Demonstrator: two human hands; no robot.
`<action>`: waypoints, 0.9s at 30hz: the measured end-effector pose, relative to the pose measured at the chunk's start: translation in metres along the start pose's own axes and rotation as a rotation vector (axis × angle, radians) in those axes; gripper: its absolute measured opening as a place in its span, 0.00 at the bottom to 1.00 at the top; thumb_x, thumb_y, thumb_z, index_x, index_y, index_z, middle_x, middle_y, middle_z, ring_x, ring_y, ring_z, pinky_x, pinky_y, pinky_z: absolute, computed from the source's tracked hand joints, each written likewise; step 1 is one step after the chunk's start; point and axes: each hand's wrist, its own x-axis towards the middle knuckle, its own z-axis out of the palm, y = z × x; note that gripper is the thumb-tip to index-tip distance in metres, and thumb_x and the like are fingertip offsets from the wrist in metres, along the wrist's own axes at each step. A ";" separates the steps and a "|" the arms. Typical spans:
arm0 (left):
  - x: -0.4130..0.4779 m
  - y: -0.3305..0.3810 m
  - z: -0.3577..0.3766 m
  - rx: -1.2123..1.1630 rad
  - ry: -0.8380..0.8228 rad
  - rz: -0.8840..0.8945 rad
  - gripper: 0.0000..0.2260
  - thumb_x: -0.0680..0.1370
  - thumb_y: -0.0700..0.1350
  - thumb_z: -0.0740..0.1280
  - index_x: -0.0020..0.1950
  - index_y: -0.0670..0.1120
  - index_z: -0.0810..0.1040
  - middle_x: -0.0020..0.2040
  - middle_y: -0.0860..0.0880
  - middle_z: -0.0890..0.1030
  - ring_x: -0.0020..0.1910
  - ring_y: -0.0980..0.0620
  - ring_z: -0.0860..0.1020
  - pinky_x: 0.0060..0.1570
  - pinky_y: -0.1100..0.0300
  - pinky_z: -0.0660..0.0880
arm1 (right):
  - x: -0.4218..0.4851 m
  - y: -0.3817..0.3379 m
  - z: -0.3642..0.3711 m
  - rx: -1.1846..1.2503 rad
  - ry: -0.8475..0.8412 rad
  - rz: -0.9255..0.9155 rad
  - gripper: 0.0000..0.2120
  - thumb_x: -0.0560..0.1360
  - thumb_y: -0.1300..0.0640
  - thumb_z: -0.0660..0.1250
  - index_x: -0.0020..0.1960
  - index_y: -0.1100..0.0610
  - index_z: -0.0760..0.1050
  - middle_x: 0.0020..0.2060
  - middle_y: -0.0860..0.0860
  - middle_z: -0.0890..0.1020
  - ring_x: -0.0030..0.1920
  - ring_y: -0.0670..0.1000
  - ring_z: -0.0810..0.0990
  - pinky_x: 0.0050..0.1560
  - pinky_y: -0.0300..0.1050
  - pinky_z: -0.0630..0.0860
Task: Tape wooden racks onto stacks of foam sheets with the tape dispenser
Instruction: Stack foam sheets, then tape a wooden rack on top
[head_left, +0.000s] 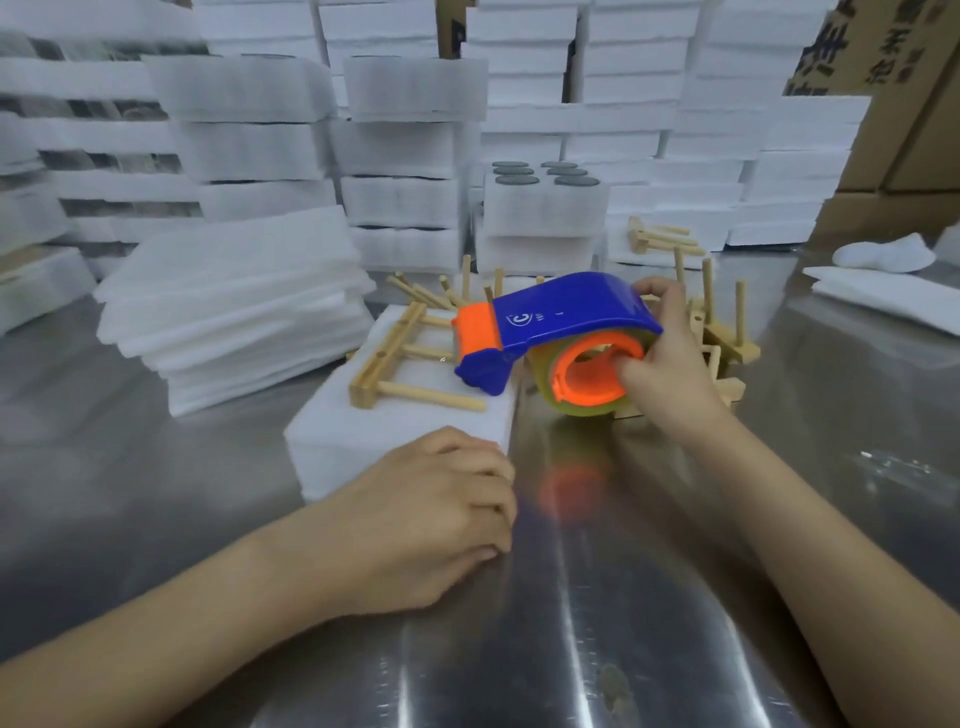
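Tape dispenser (566, 312), circled "C" logo, gripped by right hand (670, 364); left hand (436, 514) clasps foam stack (363, 434) edge.

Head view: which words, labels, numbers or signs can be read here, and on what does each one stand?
"C" inside a circle: printed on the blue body of the tape dispenser.
Small marks beside that logo: too small to read.
Dark Chinese characters on the cardboard box at the top right: blurred and cut off, not readable.
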 end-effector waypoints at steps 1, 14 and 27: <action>0.003 -0.001 -0.009 -0.189 0.057 -0.067 0.07 0.76 0.47 0.62 0.43 0.53 0.80 0.43 0.57 0.80 0.48 0.57 0.78 0.52 0.59 0.72 | -0.001 -0.001 0.001 0.005 0.010 0.000 0.29 0.69 0.68 0.70 0.60 0.45 0.61 0.47 0.39 0.76 0.44 0.32 0.77 0.36 0.24 0.71; 0.061 -0.112 0.007 -0.124 -0.237 -0.922 0.25 0.83 0.55 0.41 0.79 0.49 0.47 0.80 0.54 0.47 0.78 0.50 0.50 0.74 0.43 0.50 | -0.011 -0.006 -0.008 -0.062 0.057 0.020 0.49 0.69 0.68 0.68 0.78 0.45 0.43 0.44 0.39 0.78 0.43 0.39 0.80 0.41 0.36 0.74; 0.060 -0.111 0.007 -0.111 -0.264 -0.945 0.27 0.82 0.60 0.38 0.79 0.52 0.45 0.79 0.58 0.44 0.78 0.53 0.49 0.74 0.43 0.43 | -0.036 0.029 -0.102 -0.204 0.261 0.078 0.45 0.68 0.72 0.67 0.70 0.32 0.61 0.45 0.38 0.77 0.49 0.51 0.80 0.54 0.62 0.78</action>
